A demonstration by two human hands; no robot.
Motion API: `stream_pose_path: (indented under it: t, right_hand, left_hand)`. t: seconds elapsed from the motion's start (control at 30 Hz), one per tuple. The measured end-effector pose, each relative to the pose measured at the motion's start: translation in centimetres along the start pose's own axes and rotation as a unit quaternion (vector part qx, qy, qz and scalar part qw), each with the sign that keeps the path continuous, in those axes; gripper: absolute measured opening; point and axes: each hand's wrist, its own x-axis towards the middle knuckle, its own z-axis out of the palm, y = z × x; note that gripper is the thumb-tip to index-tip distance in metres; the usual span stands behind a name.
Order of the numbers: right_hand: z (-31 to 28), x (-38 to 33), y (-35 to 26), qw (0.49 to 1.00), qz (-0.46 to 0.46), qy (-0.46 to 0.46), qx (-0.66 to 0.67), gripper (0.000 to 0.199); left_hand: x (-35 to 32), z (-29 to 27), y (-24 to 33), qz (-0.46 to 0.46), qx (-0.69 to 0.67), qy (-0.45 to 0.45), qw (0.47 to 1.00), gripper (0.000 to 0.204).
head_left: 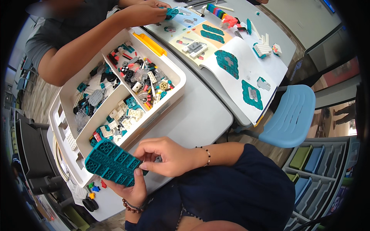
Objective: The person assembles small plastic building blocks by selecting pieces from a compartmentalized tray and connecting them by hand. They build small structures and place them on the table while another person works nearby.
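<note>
A teal building-brick plate assembly [111, 163] is tilted with its hollow, tube-patterned underside showing. My left hand [131, 189], with brown beads at the wrist, grips its lower edge, the thumb resting on the near corner. My right hand [165, 157] has thumb and fingers closed at the assembly's right end. A bit of grey shows behind those fingers; I cannot make out what it is. Just beyond my hands stands a white divided bin [179, 82] with loose bricks in its compartments: teal and white pieces nearest, black, grey, red and clear ones farther off.
Across the bin, another person's hands [156, 11] hold a teal piece [172, 13]. An open picture instruction booklet [241, 86] lies at the right, with a multicoloured brick build [221, 14] behind it. A blue chair [289, 115] stands at the table's right. Small coloured bricks [94, 188] lie at the left.
</note>
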Motion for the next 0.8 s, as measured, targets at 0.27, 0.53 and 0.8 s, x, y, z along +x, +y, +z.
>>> stream_pose_path:
  t: [0.27, 0.53, 0.8]
  right_hand:
    - [0.1, 0.2, 0.3, 1.000, 0.008, 0.000, 0.015, 0.020]
    - [-0.6, 0.0, -3.7, 0.992, 0.014, -0.020, -0.127, 0.028]
    - [-9.9, 6.4, -9.1, 0.788, -0.133, 0.020, -0.600, 0.010]
  left_hand:
    - [1.6, 0.0, 0.9, 0.022, -0.049, -0.074, 0.996, 0.069]
    - [1.8, -1.1, 1.2, -0.065, -0.161, -0.089, 0.981, 0.066]
    - [2.8, -1.9, 1.3, -0.150, -0.237, -0.013, 0.960, 0.068]
